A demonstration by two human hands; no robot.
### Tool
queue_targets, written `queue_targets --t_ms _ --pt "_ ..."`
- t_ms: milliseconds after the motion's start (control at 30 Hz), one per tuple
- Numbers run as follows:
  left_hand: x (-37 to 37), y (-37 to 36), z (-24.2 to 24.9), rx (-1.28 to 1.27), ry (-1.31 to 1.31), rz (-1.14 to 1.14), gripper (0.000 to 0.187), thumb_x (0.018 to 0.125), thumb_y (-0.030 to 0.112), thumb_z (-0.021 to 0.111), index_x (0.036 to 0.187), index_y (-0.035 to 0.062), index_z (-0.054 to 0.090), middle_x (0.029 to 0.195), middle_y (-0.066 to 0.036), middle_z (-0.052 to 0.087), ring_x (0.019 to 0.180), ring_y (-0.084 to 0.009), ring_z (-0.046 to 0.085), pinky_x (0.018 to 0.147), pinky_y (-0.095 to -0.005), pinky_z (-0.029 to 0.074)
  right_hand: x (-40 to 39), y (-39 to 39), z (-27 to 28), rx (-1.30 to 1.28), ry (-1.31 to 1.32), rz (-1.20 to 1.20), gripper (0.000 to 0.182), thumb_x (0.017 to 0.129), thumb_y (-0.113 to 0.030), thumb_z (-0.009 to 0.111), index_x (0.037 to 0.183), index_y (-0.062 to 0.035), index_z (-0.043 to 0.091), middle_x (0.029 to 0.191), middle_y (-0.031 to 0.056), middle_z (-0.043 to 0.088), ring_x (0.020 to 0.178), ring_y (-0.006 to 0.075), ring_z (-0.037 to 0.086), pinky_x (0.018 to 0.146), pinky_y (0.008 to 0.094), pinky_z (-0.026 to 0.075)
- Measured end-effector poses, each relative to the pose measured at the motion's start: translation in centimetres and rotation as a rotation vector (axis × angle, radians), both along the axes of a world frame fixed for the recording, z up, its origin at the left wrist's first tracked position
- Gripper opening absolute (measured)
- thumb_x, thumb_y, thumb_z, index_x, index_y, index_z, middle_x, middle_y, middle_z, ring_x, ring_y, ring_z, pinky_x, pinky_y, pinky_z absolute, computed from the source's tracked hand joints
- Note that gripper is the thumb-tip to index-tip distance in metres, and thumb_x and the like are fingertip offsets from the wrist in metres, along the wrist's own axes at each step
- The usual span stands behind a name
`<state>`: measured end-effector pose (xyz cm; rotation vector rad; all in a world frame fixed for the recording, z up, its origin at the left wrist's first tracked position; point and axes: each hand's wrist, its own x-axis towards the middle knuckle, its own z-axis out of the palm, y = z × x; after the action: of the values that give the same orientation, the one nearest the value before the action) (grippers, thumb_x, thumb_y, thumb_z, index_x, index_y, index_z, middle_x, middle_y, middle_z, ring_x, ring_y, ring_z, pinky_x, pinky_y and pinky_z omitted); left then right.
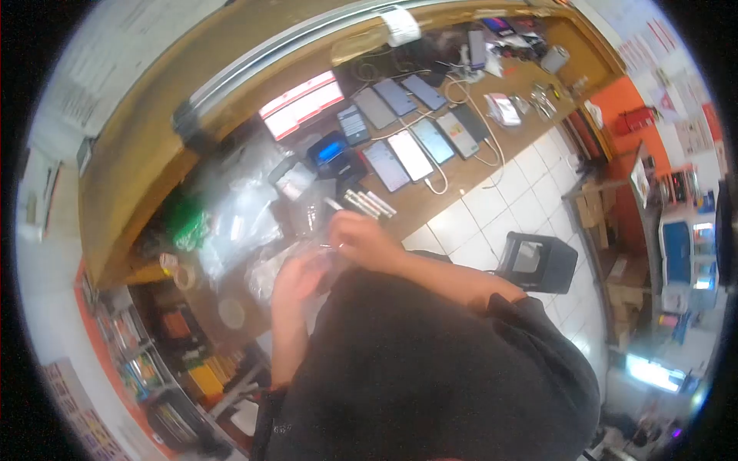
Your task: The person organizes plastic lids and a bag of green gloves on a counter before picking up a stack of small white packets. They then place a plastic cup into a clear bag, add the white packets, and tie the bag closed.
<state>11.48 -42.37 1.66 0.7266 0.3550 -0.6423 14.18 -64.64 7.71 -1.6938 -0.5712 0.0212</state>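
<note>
Both hands close together over the near edge of the wooden tabletop (461, 180), just above the dark shirt. Right hand (361, 240) curled, fingers pinched on a thin small item (329, 246), too blurred to identify. Left hand (296, 278) half closed under a crumpled clear plastic bag (277, 265), fingers touching it. More clear bags (238, 207) heaped just beyond on the tabletop. Small white sticks (367, 203) lying side by side just past the right hand. Rows of phones (411, 154) farther back, some cabled. Black stool (538, 261) on white floor tiles, right of the arms.
</note>
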Motion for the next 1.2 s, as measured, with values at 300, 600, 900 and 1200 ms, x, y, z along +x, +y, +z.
queue_targets --t_ms 300,600,900,1200 --pt "2.1 -1.8 -0.8 0.225 -0.056 -0.103 0.022 0.097 0.010 0.056 0.114 -0.0022 0.061 0.111 -0.017 0.066 0.103 -0.0283 0.064 0.091 -0.0395 0.052 -0.1 -3.0 -0.5 0.086 -0.020 0.011 0.006 0.080 -0.002 0.061 0.082 -0.0003 0.055 0.089 0.0129 0.054 0.084 0.0315 0.057 0.074 0.0399 0.046" --pt "3.1 -4.4 1.1 -0.032 0.052 0.026 0.022 0.092 0.007 0.056 0.114 0.0021 0.060 0.105 -0.014 0.066 0.096 -0.0281 0.064 0.082 -0.0408 0.052 -0.3 -5.0 -1.5 0.113 -0.065 -0.120 0.007 0.080 0.001 0.061 0.081 -0.0006 0.054 0.085 0.0117 0.052 0.079 0.0276 0.055 0.070 0.0375 0.045" --pt "1.9 -3.9 -4.0 0.777 -0.408 0.289 0.010 0.094 0.010 0.062 0.096 0.0099 0.052 0.093 -0.005 0.061 0.067 -0.0190 0.061 0.053 -0.0329 0.051 0.8 -6.2 -2.0 0.113 0.055 -0.489 0.012 0.078 0.007 0.062 0.087 -0.0005 0.060 0.089 0.0106 0.058 0.075 0.0207 0.060 0.064 0.0313 0.047" --pt "0.2 -12.6 5.5 1.507 -0.911 0.561 0.031 0.079 -0.010 0.064 0.067 0.0008 0.037 0.075 -0.011 0.045 0.070 -0.0210 0.045 0.064 -0.0289 0.037 2.6 -4.8 -4.6 -0.023 -0.064 -0.596 0.016 0.075 0.001 0.068 0.078 -0.0023 0.053 0.072 0.0104 0.052 0.069 0.0230 0.052 0.064 0.0351 0.042"
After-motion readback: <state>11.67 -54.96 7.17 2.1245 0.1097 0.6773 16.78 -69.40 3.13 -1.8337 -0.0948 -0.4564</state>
